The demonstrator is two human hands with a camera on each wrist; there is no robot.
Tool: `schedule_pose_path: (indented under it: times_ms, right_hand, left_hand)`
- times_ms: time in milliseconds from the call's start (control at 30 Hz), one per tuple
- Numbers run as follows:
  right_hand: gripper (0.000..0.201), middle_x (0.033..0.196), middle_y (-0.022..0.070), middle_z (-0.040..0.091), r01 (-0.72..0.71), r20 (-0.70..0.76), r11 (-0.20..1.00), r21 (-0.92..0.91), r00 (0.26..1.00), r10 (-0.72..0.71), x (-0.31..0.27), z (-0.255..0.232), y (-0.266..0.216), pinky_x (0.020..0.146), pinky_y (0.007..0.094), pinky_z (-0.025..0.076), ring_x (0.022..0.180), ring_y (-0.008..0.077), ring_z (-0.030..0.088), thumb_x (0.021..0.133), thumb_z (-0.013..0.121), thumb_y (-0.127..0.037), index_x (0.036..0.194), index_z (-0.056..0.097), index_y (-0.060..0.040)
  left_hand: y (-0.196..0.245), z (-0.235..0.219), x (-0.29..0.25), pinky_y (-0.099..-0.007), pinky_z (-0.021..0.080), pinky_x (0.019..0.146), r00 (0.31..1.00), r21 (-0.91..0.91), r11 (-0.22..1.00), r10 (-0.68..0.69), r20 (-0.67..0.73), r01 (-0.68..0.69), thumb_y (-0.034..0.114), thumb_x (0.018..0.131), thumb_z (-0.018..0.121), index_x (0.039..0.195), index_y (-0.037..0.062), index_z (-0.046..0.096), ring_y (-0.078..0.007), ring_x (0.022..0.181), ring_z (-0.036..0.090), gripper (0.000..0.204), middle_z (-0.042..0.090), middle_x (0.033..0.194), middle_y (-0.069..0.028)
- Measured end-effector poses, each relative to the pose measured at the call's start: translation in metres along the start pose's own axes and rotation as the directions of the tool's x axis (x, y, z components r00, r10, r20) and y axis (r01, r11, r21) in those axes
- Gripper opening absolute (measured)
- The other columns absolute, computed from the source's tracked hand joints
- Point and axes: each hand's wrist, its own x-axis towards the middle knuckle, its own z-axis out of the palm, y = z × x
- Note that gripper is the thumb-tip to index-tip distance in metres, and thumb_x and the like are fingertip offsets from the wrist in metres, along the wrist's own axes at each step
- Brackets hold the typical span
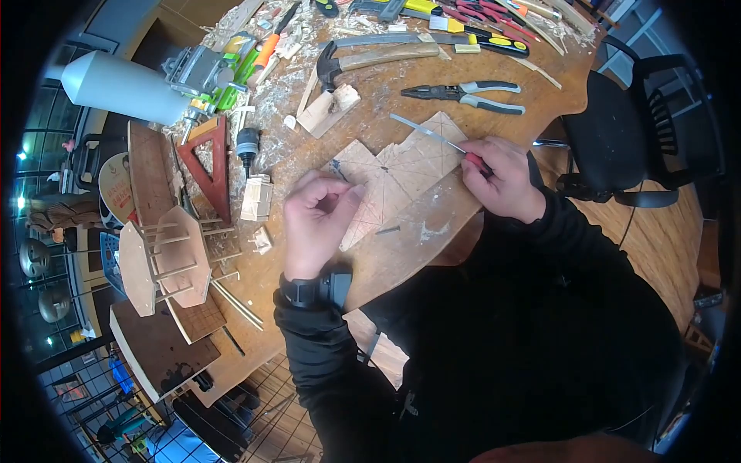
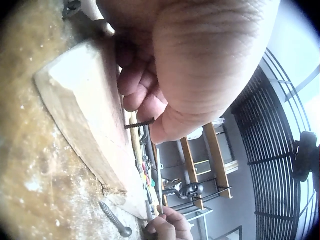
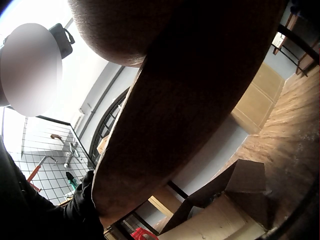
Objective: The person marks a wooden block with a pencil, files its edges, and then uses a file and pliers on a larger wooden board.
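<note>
A pale wooden board (image 1: 421,174) ruled with crossing lines lies near the table's front edge. Over its left part my left hand (image 1: 320,220) curls, thumb and index tips meeting. In the left wrist view those tips pinch the upper end of a dark screw (image 2: 139,123) standing at the board's surface. A second screw (image 2: 115,219) lies on the table beside the board. At the board's right corner my right hand (image 1: 505,181) grips the red handle of a screwdriver (image 1: 424,131), its long shaft slanting over the board to the far left. The right wrist view hides that grip.
Beyond the board lie pliers (image 1: 463,94), a claw hammer (image 1: 378,58) and wood offcuts among shavings. A red-brown set square (image 1: 208,170), a driver tool (image 1: 247,147) and an octagonal wooden frame (image 1: 174,258) stand to the left. A black chair (image 1: 617,123) is at right.
</note>
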Motion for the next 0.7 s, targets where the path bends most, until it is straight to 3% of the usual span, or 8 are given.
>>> schedule_pose_path:
  times_ms: [700]
  right_hand:
    - [0.021,0.068,0.0082,0.059,0.017,0.017,1.000,0.006,1.000,-0.017,0.0015,-0.0026,0.0019,0.054,0.0353,0.047,0.056,0.0249,0.059,0.079,0.075,0.002,0.100,0.072,0.0004]
  left_hand:
    - [0.0008,-0.0007,0.0012,-0.0235,0.048,0.074,0.999,0.011,1.000,-0.010,0.032,0.009,-0.004,0.089,0.079,0.091,-0.0017,0.073,-0.0094,0.080,0.060,0.007,0.067,0.093,-0.0037]
